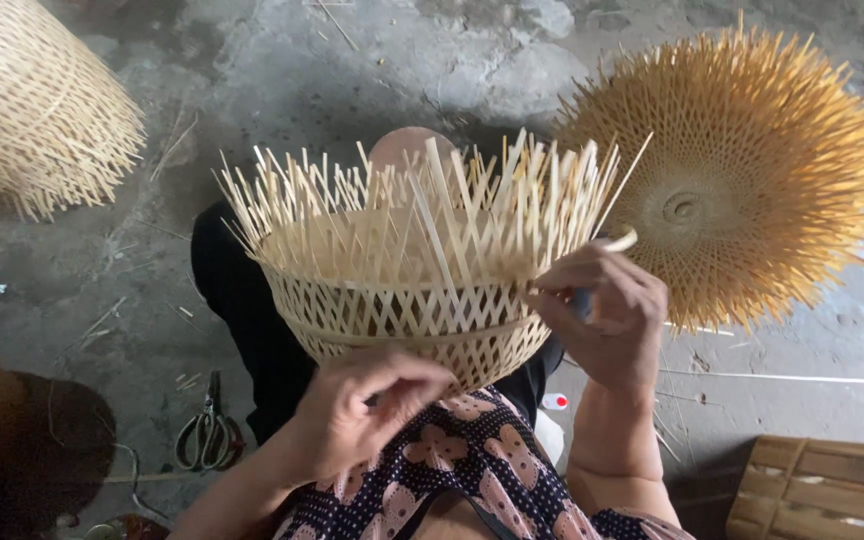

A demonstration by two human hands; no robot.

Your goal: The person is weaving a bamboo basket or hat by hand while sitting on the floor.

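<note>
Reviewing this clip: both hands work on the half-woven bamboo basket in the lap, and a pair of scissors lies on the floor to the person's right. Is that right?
Not quite. In the head view the scissors lie on the floor to the person's left, not right. The rest holds: the left hand and right hand both work on the half-woven bamboo basket in the lap.
</note>
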